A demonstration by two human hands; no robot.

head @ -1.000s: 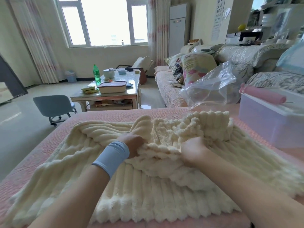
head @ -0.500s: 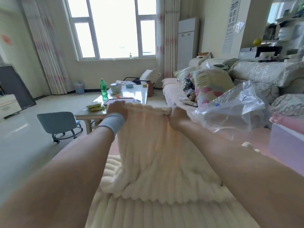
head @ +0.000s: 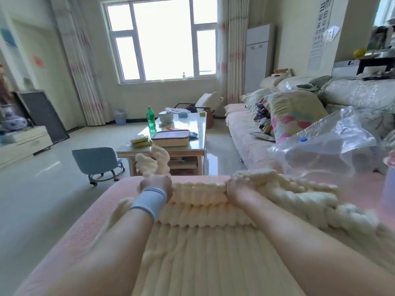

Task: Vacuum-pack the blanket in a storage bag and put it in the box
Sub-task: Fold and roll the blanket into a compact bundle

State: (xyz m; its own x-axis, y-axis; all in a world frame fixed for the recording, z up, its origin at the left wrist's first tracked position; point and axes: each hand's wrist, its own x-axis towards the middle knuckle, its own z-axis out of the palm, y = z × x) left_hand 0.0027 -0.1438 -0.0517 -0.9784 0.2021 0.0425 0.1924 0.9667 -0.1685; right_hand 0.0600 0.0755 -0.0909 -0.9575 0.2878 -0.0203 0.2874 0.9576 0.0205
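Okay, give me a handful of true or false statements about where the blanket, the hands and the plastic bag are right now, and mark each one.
1. Both hands grip the far edge of the cream blanket. True: the left hand and right hand each hold it.
2. The blanket is already inside the clear storage bag. False: the bag lies apart, to the right, with no blanket in it.
3. A wristband is on the right wrist. False: it is on the left wrist.
4. A green bottle stands on the coffee table. True.
5. The blanket lies on the floor. False: it lies on a pink cover.
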